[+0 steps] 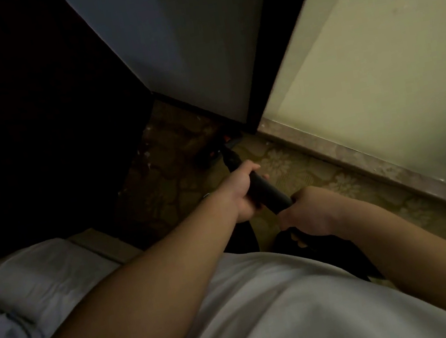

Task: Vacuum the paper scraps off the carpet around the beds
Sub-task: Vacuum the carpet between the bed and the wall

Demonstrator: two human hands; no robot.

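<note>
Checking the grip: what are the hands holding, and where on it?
Both hands hold the black vacuum wand: the left hand grips lower down the tube, the right hand its upper end nearest the body.

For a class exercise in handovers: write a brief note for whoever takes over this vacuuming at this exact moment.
Left hand: grips the black vacuum wand, on the floor-head side.
Right hand: grips the wand's near end.
Floor head: down on the patterned carpet in the dim corner; the bed is at left.
Done: cannot tell; the carpet near the hands looks scrap-free.
Left: pale specks, possibly scraps, lie left of the head by the dark furniture.
</note>
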